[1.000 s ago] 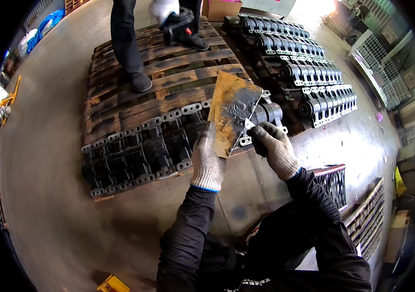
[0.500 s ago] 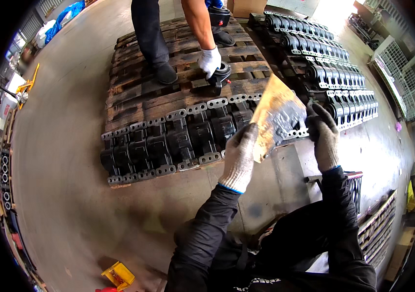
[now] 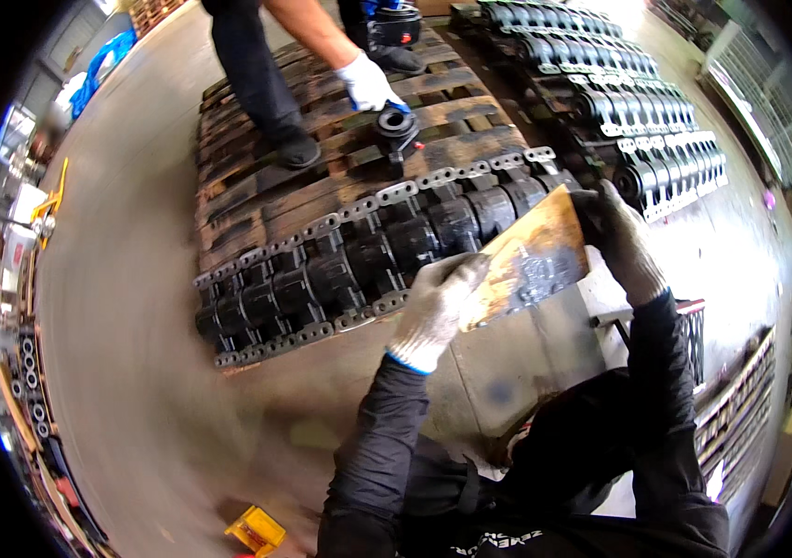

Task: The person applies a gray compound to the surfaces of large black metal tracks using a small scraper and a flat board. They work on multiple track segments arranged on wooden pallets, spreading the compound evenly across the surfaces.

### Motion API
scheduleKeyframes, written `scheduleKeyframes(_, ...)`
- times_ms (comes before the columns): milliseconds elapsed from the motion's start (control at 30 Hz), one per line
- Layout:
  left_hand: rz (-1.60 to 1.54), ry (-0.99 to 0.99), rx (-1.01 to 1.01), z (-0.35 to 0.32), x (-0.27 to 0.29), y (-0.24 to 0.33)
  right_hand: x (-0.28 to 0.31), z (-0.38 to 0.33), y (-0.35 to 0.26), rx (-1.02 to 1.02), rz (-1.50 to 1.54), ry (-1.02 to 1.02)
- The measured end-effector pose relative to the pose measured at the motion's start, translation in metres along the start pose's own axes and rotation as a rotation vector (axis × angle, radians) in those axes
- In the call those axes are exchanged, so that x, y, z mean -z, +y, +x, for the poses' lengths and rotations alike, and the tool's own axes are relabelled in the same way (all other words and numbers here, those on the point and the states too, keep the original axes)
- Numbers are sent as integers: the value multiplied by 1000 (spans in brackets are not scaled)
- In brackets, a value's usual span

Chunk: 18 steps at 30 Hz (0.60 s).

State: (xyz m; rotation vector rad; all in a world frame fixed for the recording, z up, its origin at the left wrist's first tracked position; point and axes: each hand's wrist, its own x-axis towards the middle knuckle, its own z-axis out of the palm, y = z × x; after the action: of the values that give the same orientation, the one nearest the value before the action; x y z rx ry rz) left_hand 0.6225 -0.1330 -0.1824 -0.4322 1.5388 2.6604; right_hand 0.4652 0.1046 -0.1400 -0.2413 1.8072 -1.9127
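My left hand point(image 3: 435, 305), in a white knit glove, grips the left edge of a flat wooden board point(image 3: 515, 251), thumb on top. A thick smear of dark grey paste point(image 3: 547, 272) covers the board's right part. My right hand point(image 3: 628, 246), its glove fingers stained black, is closed at the board's upper right corner. Whether it pinches the board or a small tool there is hidden. Just beyond the board lies a row of black rollers point(image 3: 368, 265) with drilled metal end plates, on the near edge of a wooden pallet point(image 3: 252, 200).
A co-worker's white-gloved hand point(image 3: 368, 86) is at a black roller point(image 3: 396, 132) standing on the pallet; that person's shoe point(image 3: 296, 152) is beside it. More roller rows point(image 3: 642, 102) lie at the far right. A yellow bin point(image 3: 257, 532) sits on the floor at lower left.
The board has tilted flatter and come down, its right end now nearer my right hand. My left hand has shifted left and down. The co-worker's hand has risen off the roller's top slightly.
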Motion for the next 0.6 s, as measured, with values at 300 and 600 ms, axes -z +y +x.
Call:
scheduleKeyframes(300,181,23,77,-21,-5,6,-28,-14,-25,-299,-282,85)
scheduleKeyframes(600,325,-3,327,-39,-37,-20,9,-49,15,-442,-66,113)
